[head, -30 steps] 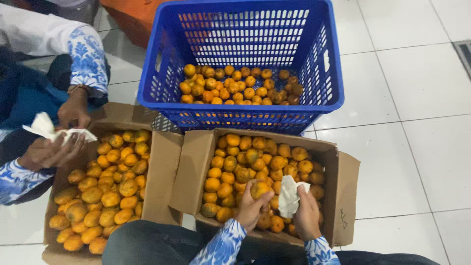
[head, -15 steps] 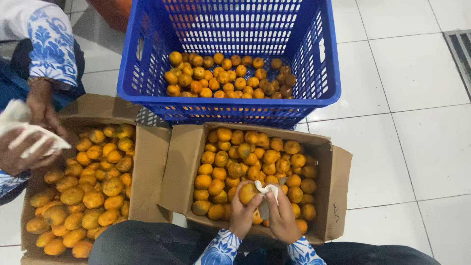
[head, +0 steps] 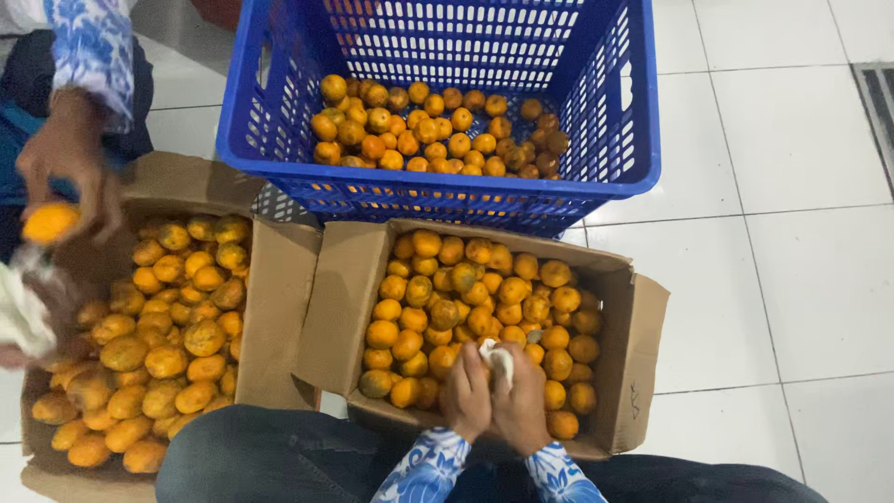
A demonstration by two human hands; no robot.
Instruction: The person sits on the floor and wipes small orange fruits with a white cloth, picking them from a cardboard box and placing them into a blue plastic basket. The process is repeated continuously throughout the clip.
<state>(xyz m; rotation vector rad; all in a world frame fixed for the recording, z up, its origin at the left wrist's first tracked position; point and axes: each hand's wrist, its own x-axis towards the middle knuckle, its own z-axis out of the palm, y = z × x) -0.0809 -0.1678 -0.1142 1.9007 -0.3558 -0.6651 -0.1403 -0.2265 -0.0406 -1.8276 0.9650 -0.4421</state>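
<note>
Floor of large white square tiles [head: 792, 307] with thin grey joints; dark metal floor grate [head: 880, 112] at the right edge. No tabletop: everything set directly on the floor.

Blue perforated plastic crate [head: 643, 112] at top centre, bottom covered with small round orange citrus fruits [head: 438, 130]. Just in front of it, touching its near wall, open brown cardboard box [head: 643, 354] filled with the same kind of fruit [head: 466, 298], flaps folded outward. Beside that, to the left, second open brown cardboard box [head: 279, 317], likewise filled with fruit [head: 168, 335]; the two boxes side by side, flaps overlapping.

Left hand [head: 466, 396] and right hand [head: 521, 401] pressed together over the near edge of the central box, in blue-and-white patterned sleeves above dark trousers. Crumpled white cloth [head: 498, 359] between them, bunched into a short wad, long axis roughly upright in the view, free end pointing away toward the crate. Fingers of both hands curled together and clamped around the cloth; whether a fruit lies inside the cloth cannot be told.

At far left, a co-worker's hand [head: 70, 163], blurred, holding one orange fruit [head: 48, 224] above the left box; another white cloth [head: 20, 312] below it.
</note>
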